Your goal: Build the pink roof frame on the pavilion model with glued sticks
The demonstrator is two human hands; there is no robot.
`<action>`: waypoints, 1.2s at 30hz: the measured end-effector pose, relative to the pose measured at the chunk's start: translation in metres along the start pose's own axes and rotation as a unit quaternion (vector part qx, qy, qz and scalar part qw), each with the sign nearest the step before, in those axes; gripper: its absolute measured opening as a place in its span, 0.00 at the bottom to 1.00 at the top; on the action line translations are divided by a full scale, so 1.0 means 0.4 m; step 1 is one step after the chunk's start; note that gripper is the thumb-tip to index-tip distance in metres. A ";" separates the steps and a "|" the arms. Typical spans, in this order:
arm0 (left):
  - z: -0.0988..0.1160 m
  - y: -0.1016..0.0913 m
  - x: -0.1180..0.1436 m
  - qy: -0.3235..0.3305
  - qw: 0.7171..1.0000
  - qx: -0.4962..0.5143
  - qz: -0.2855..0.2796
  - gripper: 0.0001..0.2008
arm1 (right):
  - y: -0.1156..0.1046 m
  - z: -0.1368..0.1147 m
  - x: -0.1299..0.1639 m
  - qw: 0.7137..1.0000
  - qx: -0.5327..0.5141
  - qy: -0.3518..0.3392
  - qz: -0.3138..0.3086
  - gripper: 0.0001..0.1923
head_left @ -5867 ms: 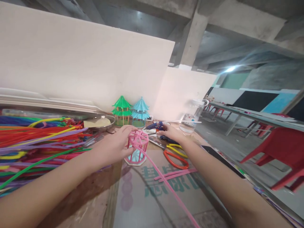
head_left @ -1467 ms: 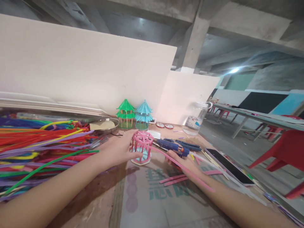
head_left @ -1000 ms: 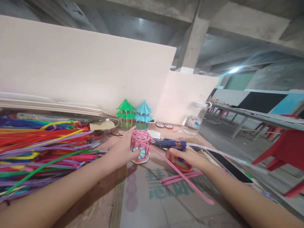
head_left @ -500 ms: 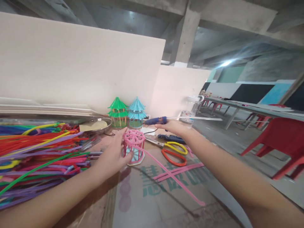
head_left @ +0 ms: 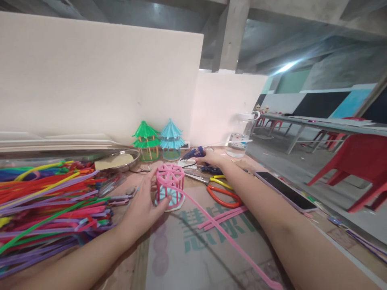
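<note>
My left hand [head_left: 152, 197] is closed round the left side of a small pink pavilion frame [head_left: 171, 173], made of pipe cleaners on a pale blue and white base. A long pink pipe cleaner [head_left: 225, 233] trails from its top toward the lower right. Behind and right of it, my right hand [head_left: 211, 158] grips a blue glue gun [head_left: 195, 153], its nozzle pointing left and a white glue stick jutting out the back. The gun is apart from the frame. Scissors with red and yellow handles [head_left: 223, 197] and short pink pipe cleaners [head_left: 222, 217] lie below my right forearm.
Pipe cleaners of many colours [head_left: 48, 209] are heaped at left. A green pavilion [head_left: 146, 139] and a blue pavilion [head_left: 171, 139] stand by the white board, near a metal bowl [head_left: 133, 159]. A phone [head_left: 286, 191], a clear jug [head_left: 237, 145] and a red chair [head_left: 356, 165] are at right.
My right hand has drawn the glue gun slightly left, its nozzle tilting lower. My view has shifted, bringing the phone into sight. The left hand still holds the pink frame.
</note>
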State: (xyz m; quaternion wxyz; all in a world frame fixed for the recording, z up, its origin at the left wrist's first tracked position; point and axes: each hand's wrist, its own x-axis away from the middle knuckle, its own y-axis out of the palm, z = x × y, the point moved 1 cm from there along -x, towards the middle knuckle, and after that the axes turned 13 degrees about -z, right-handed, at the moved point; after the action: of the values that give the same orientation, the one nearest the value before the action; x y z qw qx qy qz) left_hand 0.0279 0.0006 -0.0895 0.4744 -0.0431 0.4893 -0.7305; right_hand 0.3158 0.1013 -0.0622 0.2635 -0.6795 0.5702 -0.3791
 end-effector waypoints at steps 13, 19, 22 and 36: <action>-0.001 -0.001 -0.001 -0.004 1.000 -0.001 0.004 0.37 | -0.045 -0.049 0.157 0.978 0.193 0.014 0.081 0.09; 0.005 -0.002 0.004 -0.009 1.000 -0.001 -0.012 0.37 | -0.001 -0.128 0.315 0.965 0.185 -0.115 0.145 0.15; 0.005 -0.002 0.005 -0.003 1.000 -0.005 -0.010 0.37 | 0.038 -0.176 0.392 0.965 0.103 -0.212 0.114 0.14; -0.003 -0.009 0.004 0.057 0.996 -0.066 0.029 0.38 | 0.133 -0.191 0.412 0.954 0.194 -0.203 0.102 0.04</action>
State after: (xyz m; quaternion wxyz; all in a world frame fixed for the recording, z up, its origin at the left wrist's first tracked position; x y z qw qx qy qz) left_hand 0.0239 0.0005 -0.0880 0.4629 -0.0180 0.5638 -0.6838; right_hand 0.2331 -0.0651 -0.0250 0.5374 -0.6162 0.4865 -0.3080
